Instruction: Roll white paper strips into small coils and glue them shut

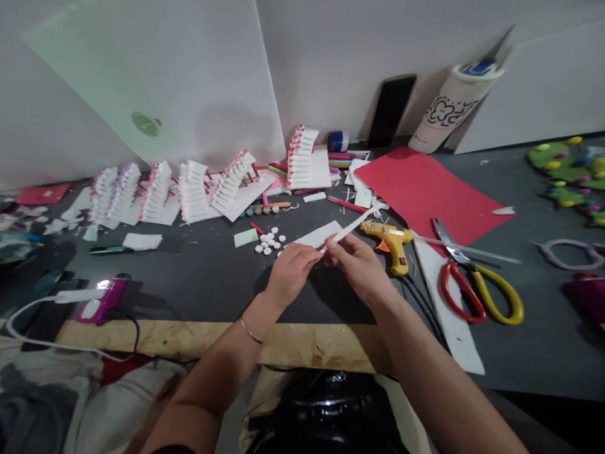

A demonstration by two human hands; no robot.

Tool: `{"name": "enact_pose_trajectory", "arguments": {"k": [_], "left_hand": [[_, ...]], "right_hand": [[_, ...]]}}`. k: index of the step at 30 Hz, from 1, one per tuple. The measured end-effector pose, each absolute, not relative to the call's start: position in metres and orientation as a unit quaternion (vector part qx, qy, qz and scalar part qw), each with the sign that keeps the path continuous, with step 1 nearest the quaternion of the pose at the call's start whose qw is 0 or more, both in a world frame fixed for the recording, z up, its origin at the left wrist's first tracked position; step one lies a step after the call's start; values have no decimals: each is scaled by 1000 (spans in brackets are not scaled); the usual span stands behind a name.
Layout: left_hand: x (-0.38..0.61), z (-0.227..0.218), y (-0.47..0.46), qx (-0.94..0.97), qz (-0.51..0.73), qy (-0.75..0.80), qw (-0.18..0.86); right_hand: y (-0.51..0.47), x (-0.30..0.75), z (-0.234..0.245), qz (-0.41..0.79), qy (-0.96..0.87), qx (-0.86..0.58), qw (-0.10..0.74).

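Observation:
Between both hands, over the dark table, is a narrow white strip (354, 224), apparently paper. My left hand (292, 272) pinches its near end; my right hand (360, 265) grips it just beside, and the free end points up and right. A white paper piece (316, 236) lies flat behind my hands. Left of it sits a small heap of white round pieces (269, 243) by a pale green card (246, 238). A yellow glue gun (396, 243) rests on its side to the right of my right hand.
Scissors (466, 277) with red and yellow handles lie right, near a red sheet (416, 189). Small stepped white models (193, 192) line the back. A tumbler (454, 107) and a phone (392, 110) lean at the wall. A purple device (101, 301) with cables lies left.

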State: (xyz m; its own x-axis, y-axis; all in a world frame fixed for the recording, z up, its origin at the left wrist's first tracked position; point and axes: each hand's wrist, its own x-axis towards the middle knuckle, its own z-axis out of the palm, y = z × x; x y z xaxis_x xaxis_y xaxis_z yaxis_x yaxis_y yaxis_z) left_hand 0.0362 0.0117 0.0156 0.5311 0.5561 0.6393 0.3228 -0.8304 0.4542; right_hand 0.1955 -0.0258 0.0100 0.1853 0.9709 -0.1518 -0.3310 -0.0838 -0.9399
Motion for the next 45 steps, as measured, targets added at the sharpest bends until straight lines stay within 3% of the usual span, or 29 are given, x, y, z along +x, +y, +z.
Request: {"name": "enact_pose_trajectory", "arguments": {"k": [5, 12, 16, 25, 30, 36, 38, 45], "left_hand": [[37, 15, 8, 857, 410, 266, 164], [40, 14, 4, 716, 429, 385, 394], [40, 15, 5, 719, 396, 414, 393], [41, 14, 1, 739, 438, 402, 318], [42, 15, 0, 752, 431, 393, 306], [46, 10, 7, 619, 401, 373, 563], [48, 9, 7, 589, 401, 361, 601], [48, 8, 1, 646, 449, 371, 494]], "right_hand": [[-25, 195, 12, 568, -326, -480, 585], [-29, 190, 17, 443, -370, -527, 624], [-33, 185, 19, 389, -388, -541, 637], [-33, 184, 15, 385, -383, -543, 640], [-33, 183, 13, 409, -361, -528, 651], [-29, 186, 14, 499, -298, -497, 644], [-28, 186, 15, 545, -275, -479, 631], [-28, 182, 18, 603, -236, -455, 611]]}}
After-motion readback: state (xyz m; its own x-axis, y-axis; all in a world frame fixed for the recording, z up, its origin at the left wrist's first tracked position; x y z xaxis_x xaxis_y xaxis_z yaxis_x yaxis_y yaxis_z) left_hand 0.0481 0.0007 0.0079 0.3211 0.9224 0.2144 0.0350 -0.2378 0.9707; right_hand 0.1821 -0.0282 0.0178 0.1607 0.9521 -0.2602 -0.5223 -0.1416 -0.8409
